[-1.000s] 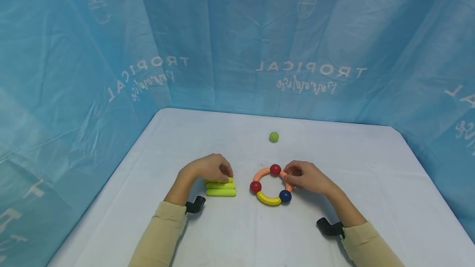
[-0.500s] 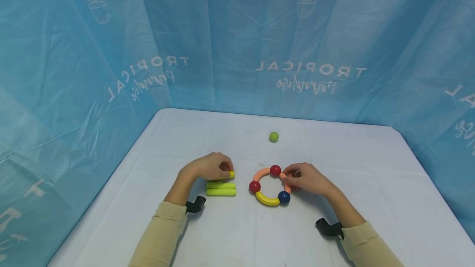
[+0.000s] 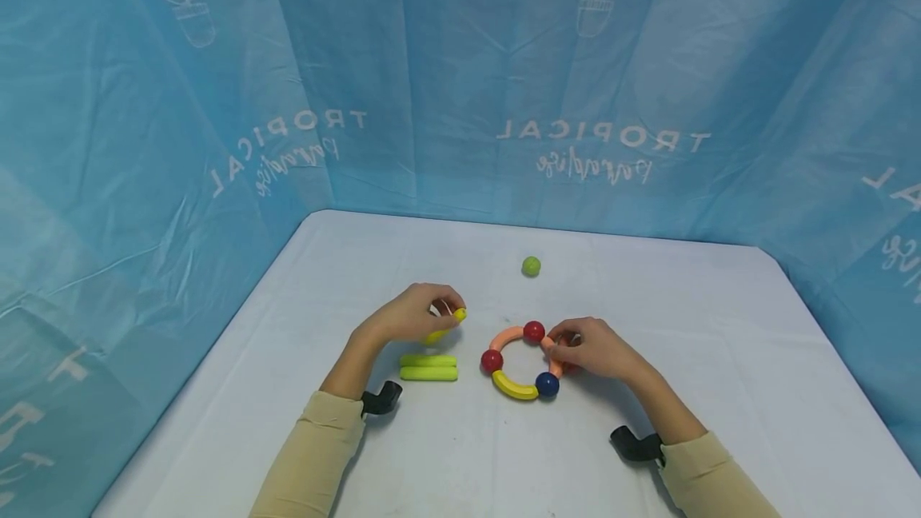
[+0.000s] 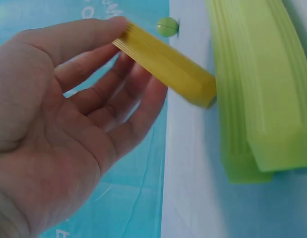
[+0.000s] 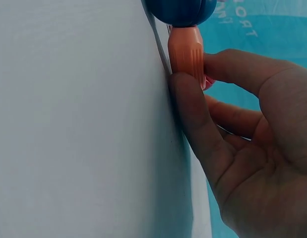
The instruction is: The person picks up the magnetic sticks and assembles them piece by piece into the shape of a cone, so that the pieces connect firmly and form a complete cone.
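My left hand (image 3: pixel 413 314) pinches a yellow toy rod (image 4: pixel 165 64) by one end, raised above the table behind two lime-green rods (image 3: pixel 428 373) lying side by side. To the right, a ring of curved rods and balls lies on the table. It includes a red ball (image 3: pixel 534 332) at the back, another red ball (image 3: pixel 492 360) at left, a blue ball (image 3: pixel 547 384) at front right, a curved yellow rod (image 3: pixel 514 387) and a curved orange rod (image 3: pixel 506 336). Between thumb and fingers my right hand (image 3: pixel 600 346) holds the ring's right-hand orange rod (image 5: pixel 185 49), partly hidden.
A green ball (image 3: pixel 531 265) sits alone farther back on the white-covered table (image 3: pixel 647 278). Blue printed curtains (image 3: pixel 460 86) rise behind and at the sides. Each wrist wears a black camera mount, one at the left wrist (image 3: pixel 383 398).
My left hand has lifted the yellow rod off from beside the lime-green rods and moved it up and rightward. The ring has turned slightly, its blue ball shifting left, with my right hand on it.
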### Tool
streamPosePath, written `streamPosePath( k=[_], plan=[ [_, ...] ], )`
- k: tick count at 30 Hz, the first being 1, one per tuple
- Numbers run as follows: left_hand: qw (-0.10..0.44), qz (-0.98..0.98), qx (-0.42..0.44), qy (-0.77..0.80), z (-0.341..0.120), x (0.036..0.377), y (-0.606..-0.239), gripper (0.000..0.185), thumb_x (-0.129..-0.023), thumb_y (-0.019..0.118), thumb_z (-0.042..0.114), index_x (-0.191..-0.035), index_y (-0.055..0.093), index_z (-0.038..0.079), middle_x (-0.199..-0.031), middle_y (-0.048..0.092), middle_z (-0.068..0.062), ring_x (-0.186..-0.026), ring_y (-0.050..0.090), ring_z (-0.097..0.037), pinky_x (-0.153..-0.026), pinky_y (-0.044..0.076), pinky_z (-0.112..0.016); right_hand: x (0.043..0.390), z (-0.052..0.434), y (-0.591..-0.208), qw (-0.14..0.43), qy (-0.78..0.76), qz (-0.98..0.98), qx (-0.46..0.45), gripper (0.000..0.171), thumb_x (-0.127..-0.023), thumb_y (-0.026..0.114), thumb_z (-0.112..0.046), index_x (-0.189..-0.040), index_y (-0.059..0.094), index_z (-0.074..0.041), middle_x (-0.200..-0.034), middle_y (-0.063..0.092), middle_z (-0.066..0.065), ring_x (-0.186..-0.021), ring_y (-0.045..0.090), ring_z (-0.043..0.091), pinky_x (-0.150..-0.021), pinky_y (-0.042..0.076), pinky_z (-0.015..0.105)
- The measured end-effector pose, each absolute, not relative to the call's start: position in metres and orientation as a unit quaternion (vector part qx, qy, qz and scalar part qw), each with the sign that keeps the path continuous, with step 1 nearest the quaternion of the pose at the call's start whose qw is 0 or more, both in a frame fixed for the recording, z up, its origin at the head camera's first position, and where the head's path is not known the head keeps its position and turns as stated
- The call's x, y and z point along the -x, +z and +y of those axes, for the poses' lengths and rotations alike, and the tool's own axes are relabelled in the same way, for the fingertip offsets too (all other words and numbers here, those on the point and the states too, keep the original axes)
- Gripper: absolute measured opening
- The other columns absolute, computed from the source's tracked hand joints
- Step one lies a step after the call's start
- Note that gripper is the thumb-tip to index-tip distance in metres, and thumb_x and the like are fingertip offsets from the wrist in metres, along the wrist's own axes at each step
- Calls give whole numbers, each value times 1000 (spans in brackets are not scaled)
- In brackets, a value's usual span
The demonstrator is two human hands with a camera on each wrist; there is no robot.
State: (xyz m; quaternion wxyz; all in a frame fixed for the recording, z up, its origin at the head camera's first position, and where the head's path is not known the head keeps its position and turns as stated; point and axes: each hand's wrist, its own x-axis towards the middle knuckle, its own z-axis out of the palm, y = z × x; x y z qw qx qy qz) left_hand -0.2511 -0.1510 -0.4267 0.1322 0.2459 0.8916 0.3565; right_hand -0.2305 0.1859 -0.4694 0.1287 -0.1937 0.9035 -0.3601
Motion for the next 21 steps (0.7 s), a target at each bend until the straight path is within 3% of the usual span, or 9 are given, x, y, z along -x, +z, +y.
streamPosePath(
  k=[11, 21],
  plan=[
    [71, 862, -263, 428, -137, 247, -423, 18, -88, 72, 20, -104, 65, 22, -99, 63, 9, -93, 59, -12, -80, 52, -29, 227, 181, -472, 132, -383, 902, 149, 17, -87, 71, -29, -89, 67, -13, -73, 61, 0, -60, 59, 18, -55, 51, 32],
    [58, 852, -257, 452, -128, 240, -417, 21, -88, 72, 23, -108, 64, 23, -101, 63, 10, -96, 58, -10, -85, 50, -31, 228, 177, -472, 139, -399, 894, 148, 16, -88, 71, -26, -95, 67, -11, -77, 61, 2, -61, 60, 19, -56, 53, 31]
  ],
)
